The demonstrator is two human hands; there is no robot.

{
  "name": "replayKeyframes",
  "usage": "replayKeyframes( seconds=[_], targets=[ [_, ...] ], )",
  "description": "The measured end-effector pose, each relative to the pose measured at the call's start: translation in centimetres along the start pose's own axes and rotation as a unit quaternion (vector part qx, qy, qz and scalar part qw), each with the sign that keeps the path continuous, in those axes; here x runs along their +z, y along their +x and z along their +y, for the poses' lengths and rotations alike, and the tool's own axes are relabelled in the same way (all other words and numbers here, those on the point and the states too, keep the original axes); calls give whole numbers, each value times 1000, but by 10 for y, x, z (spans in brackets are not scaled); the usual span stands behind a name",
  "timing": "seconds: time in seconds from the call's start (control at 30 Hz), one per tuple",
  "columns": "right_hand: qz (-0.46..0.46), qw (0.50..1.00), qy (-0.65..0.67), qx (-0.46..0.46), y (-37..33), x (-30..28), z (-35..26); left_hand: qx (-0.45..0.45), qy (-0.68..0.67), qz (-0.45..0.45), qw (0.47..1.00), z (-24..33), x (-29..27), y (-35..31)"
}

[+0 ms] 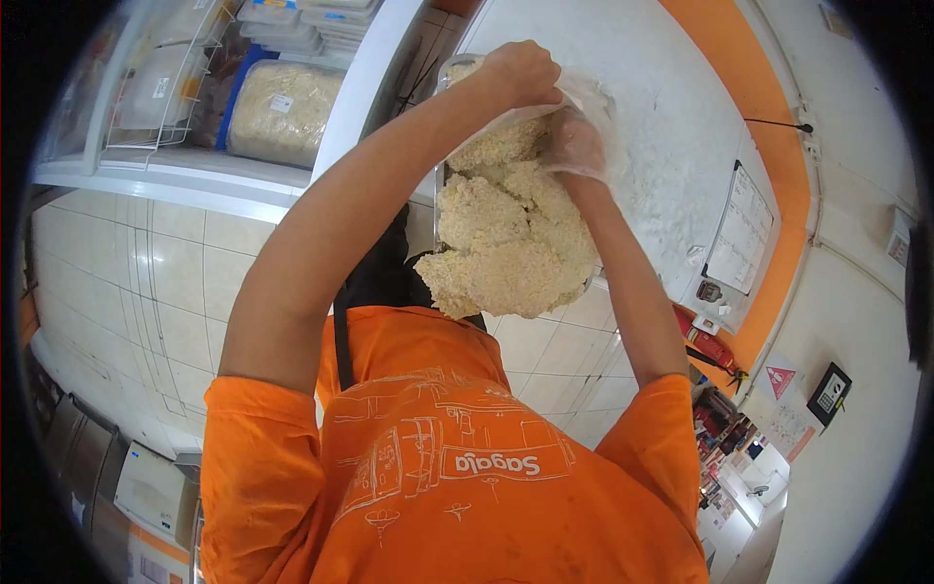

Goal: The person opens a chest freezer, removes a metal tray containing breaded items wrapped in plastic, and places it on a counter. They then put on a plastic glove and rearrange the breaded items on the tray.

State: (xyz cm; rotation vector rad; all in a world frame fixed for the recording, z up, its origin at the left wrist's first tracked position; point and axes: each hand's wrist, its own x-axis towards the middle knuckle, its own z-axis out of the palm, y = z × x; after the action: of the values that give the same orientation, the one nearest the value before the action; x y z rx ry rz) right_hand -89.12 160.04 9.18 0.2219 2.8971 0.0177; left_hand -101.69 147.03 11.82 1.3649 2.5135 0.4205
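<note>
A metal tray in front of me holds several large, pale, crumb-coated pieces of food, piled up and overhanging its near end. Over the far part of the pile, my left hand is closed in a fist on the edge of a clear plastic bag. My right hand is beside it, covered by thin clear plastic; whether that is a glove or part of the bag I cannot tell. The right fingers are hidden behind the plastic and against the coated pieces.
At the left stands an open-fronted white fridge with stacked plastic tubs and a blue-edged container of pale crumbs. A white surface with an orange border lies beyond the tray. A red fire extinguisher is at the right.
</note>
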Motion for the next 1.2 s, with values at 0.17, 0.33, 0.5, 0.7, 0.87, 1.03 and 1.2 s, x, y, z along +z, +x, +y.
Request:
replayKeyframes(
  seconds=[0.17, 0.33, 0.5, 0.7, 0.87, 1.03, 1.2],
  targets=[
    [-92, 994, -31, -41, 22, -6, 14, 9, 6, -15, 1000, 2, -1, 0],
    [-65, 991, -56, -101, 26, -2, 33, 3, 17, -11, 1000, 3, -2, 3],
    [-41, 986, -55, -153, -15, -30, 38, 51, -8, 58, 997, -5, 9, 3],
    [-36, 989, -48, -136, -77, -51, 28, 65, 4, 85, 994, -16, 19, 4],
    [64, 992, -36, -101, -116, -69, 18, 54, -3, 90, 994, -12, 21, 4],
    [123, 989, 53, -69, -142, -94, 13, 81, 13, 85, 993, -22, 26, 9],
    [60, 997, -31, 27, -148, -87, 1, 83, 15, 88, 993, -21, 23, 9]
  ],
)
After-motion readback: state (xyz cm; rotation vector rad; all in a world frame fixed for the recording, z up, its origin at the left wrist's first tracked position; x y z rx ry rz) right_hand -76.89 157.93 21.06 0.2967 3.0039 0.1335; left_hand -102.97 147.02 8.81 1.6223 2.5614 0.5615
